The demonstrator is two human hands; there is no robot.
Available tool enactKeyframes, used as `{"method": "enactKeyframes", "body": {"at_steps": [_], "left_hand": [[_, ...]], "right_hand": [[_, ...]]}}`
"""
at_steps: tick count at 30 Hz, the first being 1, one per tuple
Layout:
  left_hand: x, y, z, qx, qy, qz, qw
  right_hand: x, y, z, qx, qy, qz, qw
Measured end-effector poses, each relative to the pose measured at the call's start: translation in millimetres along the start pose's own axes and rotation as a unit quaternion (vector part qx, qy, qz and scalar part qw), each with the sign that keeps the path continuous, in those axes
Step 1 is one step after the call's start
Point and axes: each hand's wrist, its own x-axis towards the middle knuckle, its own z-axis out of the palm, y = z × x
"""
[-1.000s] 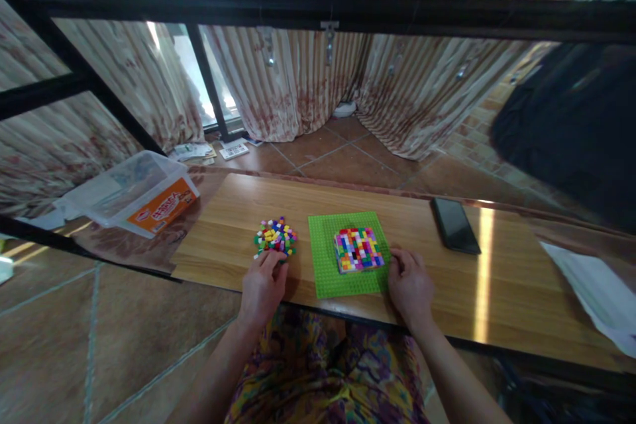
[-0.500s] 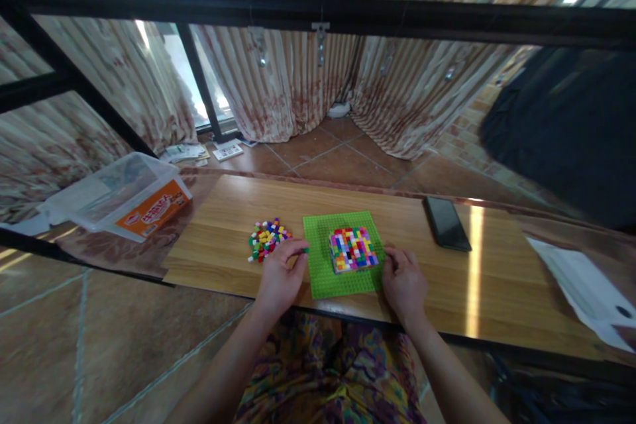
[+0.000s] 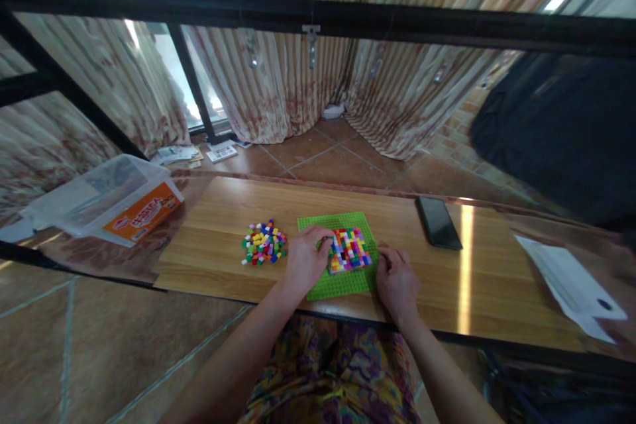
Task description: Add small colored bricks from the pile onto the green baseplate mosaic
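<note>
Between left hand (image 3: 307,258), pinching something unclear, and curled right hand (image 3: 398,283) sits the brick block (image 3: 352,250).

The baseplate (image 3: 344,287) is green, the bricks (image 3: 350,250) multicoloured.

Left of the baseplate (image 3: 342,285) lie loose bricks (image 3: 265,243), then 1 bin (image 3: 106,197), seemingly off the table (image 3: 213,225); right, 1 phone (image 3: 439,223).

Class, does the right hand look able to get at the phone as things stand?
Probably yes: the right hand is at the green baseplate's right edge, the phone lies farther right on the wooden tabletop, and nothing visible stands between them.
</note>
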Motion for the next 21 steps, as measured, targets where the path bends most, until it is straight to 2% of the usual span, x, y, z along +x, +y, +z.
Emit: {"method": "enactKeyframes", "body": {"at_steps": [5,11,16,21], "left_hand": [[5.0,1.4,4.0,0.069,-0.004,0.038,0.997],[6.0,6.6,10.7,0.099,0.026,0.039,0.994],[2.4,5.7,19.6,0.079,0.067,0.023,0.994],[0.8,3.2,29.0,0.001,0.123,-0.022,0.992]], "right_hand": [[-0.2,-0.8,-0.2,0.008,0.003,0.005,1.0],[-0.7,-1.5,-1.0,0.004,0.002,0.011,1.0],[-0.5,-1.4,-0.7,0.004,0.006,0.008,1.0],[-0.4,-0.3,0.1,0.007,0.009,-0.002,1.0]]}}
